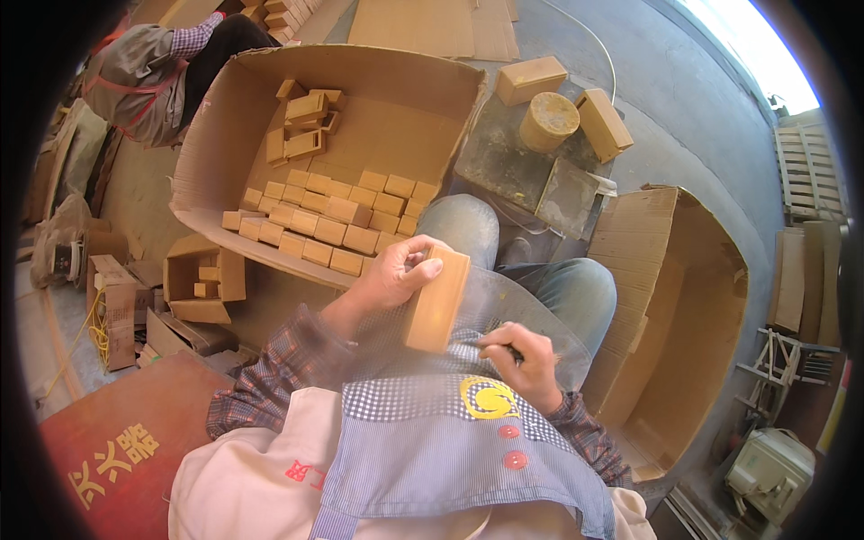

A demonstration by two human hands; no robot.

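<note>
My left hand (402, 274) grips the upper end of a smooth wooden block (439, 306), holding it tilted above my lap. To the right and a little lower, my right hand (524, 362) is closed, apart from the block. A small dark thing pokes out between its thumb and forefinger, too little of it showing to name. Beyond my left hand stands a big cardboard box (225, 153). Rows of wooden blocks (346, 211) lie in its near part, and several open-sided wooden pieces (306, 108) are piled loosely farther back. A checked and striped apron (423, 450) covers my lap.
Ahead, a low dark stand (490, 135) bears a round tub (549, 121) and two larger wooden blocks (531, 79). An open cardboard box (693, 360) is at my right. A small carton (205, 279) and red board (126, 432) lie left. Another person (144, 76) sits far left.
</note>
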